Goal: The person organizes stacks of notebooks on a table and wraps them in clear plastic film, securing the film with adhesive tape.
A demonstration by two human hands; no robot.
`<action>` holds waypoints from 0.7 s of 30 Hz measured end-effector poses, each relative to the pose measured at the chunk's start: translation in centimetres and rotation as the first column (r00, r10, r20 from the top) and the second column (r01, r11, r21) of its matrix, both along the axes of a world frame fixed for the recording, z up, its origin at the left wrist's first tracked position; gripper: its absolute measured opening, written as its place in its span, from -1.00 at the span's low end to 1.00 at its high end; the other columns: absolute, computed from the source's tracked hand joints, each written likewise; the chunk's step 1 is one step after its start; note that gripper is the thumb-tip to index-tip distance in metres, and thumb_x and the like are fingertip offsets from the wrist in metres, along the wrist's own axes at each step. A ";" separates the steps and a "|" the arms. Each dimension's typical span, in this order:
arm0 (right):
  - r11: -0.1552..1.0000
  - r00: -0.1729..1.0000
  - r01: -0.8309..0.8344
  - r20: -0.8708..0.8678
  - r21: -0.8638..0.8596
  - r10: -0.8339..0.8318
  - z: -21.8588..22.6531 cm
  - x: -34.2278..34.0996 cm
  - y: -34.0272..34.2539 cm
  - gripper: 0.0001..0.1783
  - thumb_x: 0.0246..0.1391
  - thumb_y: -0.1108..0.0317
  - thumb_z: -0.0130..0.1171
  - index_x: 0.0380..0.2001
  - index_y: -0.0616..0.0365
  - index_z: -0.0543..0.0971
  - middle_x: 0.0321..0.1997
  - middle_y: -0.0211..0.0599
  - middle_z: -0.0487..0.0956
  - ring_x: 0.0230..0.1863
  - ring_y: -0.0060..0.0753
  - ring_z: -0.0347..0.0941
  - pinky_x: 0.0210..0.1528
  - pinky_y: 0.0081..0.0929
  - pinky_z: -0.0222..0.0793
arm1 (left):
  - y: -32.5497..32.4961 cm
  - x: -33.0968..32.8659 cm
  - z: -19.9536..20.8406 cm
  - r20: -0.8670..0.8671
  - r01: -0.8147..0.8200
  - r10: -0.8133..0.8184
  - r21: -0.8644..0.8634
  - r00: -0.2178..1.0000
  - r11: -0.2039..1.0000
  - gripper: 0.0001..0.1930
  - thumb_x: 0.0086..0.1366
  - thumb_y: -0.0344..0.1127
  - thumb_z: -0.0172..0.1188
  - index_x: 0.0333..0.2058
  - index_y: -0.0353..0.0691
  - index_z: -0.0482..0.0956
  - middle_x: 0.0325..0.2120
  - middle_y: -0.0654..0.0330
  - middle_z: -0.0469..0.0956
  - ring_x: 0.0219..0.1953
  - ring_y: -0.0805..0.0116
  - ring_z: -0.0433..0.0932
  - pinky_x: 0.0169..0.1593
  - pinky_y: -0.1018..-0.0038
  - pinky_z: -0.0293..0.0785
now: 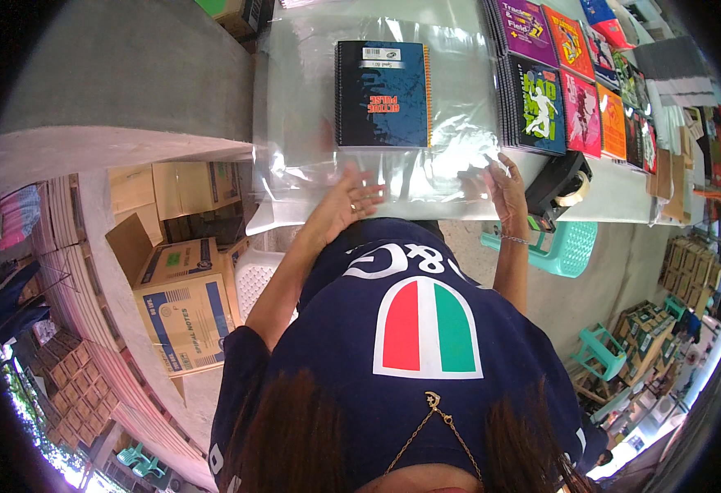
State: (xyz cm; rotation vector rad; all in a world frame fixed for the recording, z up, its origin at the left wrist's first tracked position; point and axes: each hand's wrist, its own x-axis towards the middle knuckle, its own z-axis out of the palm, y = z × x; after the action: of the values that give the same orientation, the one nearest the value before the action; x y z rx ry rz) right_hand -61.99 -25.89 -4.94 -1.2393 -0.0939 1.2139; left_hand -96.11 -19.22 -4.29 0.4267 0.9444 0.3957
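Observation:
A spiral notebook (pixel 383 94) with a dark blue and black cover lies on a clear plastic sheet (pixel 295 107) spread over the white table. Another spiral edge, in orange, shows along its right side, so it appears to be a stack. My left hand (pixel 349 201) is at the near edge of the sheet, below the notebook, with its fingers spread and nothing in them. Further right, my right hand (pixel 506 191) has its fingers bent together at the sheet's near right part, where the film is wrinkled and shiny; it seems to pinch the film.
Stacks of colourful spiral notebooks (pixel 539 103) fill the table's right side. A black tape dispenser (pixel 564 187) stands by my right hand. Open cardboard boxes (pixel 181 308) are at the left, below a grey wall (pixel 130 82). Green plastic stools (pixel 570 249) stand on the right.

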 end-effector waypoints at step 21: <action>0.994 0.959 0.108 -0.261 -0.020 -0.109 0.4 -0.4 2.2 -0.47 0.11 0.69 -0.11 0.17 0.42 0.11 0.16 0.20 0.26 0.12 0.03 0.39 0.16 -0.38 0.45 | 5.2 -10.6 1.4 0.231 -0.419 0.447 -0.161 0.864 0.894 -0.63 0.42 -0.31 -0.12 0.01 -0.56 0.32 -0.04 -0.14 0.48 0.11 0.09 0.44 0.22 0.29 0.39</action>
State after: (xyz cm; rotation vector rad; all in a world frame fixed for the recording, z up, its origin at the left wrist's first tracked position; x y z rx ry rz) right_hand -62.39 -23.69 -4.59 -1.0644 0.1707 1.2714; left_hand -106.69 -14.02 -2.84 0.0524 0.7915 0.7904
